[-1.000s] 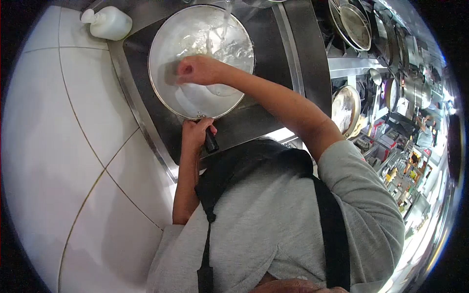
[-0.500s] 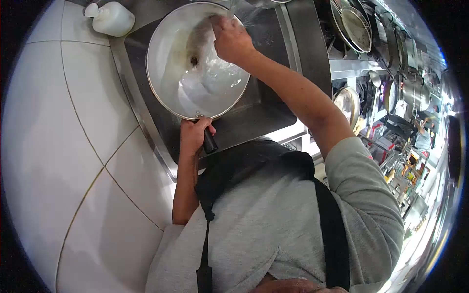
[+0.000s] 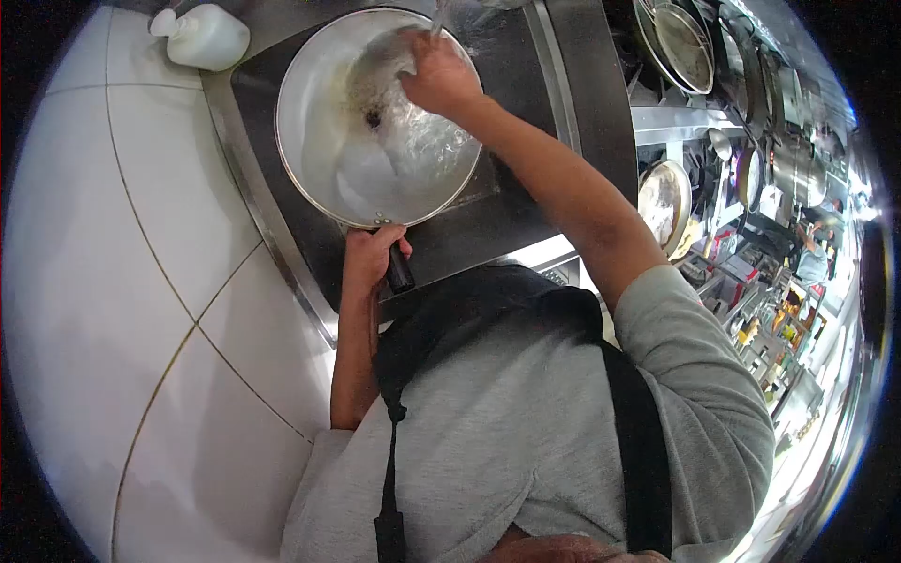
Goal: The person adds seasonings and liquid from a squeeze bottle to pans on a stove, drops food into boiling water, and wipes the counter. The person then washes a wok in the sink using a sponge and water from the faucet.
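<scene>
A large frying pan (image 3: 314,131) with a pale interior and a dark burnt spot lies face up over the sink, water spread across its inside. My left hand (image 3: 368,255) is wrapped around the base of its black handle (image 3: 400,270), thumb on top. Inside the pan, near its far right rim, my right hand (image 3: 441,77) is curled with fingers bent downward. A blurred greyish patch shows by its fingertips, and I cannot make out what they hold. Water runs from a stream (image 3: 438,19) just behind that hand.
The dark metal sink (image 3: 511,220) surrounds the pan. A white pump bottle (image 3: 214,38) stands at the back left by the tiled wall (image 3: 155,188). To the right, more pans (image 3: 682,49) and a ladle (image 3: 720,144) sit around the stove. A person (image 3: 813,258) is farther off.
My right hand has shifted slightly within the pan, and its fingers have changed angle. The water in the pan has swirled into a different pattern. My left hand keeps its hold on the handle.
</scene>
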Demonstrator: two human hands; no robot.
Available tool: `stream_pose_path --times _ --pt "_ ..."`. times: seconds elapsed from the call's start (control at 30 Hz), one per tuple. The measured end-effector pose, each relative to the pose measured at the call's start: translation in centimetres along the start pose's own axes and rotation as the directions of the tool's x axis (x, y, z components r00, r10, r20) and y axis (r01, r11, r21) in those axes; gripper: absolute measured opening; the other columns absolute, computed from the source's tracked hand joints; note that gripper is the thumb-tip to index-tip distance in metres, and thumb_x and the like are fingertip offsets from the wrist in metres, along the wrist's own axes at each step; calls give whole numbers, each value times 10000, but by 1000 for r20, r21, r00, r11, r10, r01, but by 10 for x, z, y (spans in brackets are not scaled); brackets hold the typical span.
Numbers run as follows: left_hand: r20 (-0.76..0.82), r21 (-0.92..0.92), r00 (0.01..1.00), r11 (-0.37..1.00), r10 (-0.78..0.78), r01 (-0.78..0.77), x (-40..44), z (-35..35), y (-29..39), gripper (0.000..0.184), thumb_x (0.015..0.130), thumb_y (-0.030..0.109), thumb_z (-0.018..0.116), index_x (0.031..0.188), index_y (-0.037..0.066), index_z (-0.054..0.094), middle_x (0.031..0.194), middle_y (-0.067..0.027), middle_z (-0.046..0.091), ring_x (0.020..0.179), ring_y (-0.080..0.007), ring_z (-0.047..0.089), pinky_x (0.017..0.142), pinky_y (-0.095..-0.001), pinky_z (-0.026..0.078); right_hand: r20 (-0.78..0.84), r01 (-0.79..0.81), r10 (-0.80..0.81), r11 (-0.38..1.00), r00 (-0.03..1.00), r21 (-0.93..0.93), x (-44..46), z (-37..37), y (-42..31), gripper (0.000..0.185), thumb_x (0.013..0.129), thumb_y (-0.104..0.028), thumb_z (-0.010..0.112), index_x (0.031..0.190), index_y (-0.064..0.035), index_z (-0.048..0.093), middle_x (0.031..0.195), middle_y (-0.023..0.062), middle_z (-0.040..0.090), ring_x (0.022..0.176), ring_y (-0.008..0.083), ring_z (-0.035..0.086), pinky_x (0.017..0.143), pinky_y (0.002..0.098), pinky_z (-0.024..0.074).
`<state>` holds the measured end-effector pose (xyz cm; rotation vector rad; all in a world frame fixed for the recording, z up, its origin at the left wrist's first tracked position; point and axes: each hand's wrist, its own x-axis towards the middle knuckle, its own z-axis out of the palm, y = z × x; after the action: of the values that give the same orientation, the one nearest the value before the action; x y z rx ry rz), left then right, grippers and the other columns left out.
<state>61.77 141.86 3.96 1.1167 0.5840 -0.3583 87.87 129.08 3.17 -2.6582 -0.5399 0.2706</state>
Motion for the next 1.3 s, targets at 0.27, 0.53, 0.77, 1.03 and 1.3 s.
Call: stream_pose_path --times 0.27,0.53,0.77,1.03,1.3 --pt "14 46 1000 999 -5 4 -2 4 7 91 852 87 649 826 2 663 671 -58 640 550 -169 613 553 -326 499 -228 79 -76 997 971 4 9 15 -22 676 828 -264 710 1413 -8 487 1338 248 544 1216 410 561 1031 480 485" --pt "8 99 999 995 -30 30 -2 10 6 134 855 127 637 835 -2 667 661 -50 630 583 -177 599 593 -345 490 -290 109 -93 993 953 39 14 29 -23 623 831 -275 710 1366 -11 528 1341 236 539 1202 405 566 1034 481 475" --pt "-179 -83 982 993 63 -79 -3 12 4 98 829 43 654 866 -47 660 769 -101 662 556 -188 605 551 -336 486 181 50 14 938 983 -344 5 -8 25 445 888 -263 642 1262 -27 592 1263 224 605 1149 424 603 965 500 513" --pt "-390 -65 914 987 109 -145 -13 -26 -9 132 812 19 661 918 -59 664 800 -96 666 546 -198 596 530 -350 506 -181 -149 75 888 981 -436 130 -145 96 346 1003 -196 564 1316 -62 625 1258 184 668 1168 324 628 991 392 503" --pt "-416 -72 909 996 17 -51 -17 -20 -3 114 803 44 650 886 -34 655 742 -95 643 519 -187 573 497 -330 490 517 417 7 581 856 -699 261 -72 255 557 984 -339 623 1450 -76 468 1492 150 442 1355 315 442 1084 446 419"
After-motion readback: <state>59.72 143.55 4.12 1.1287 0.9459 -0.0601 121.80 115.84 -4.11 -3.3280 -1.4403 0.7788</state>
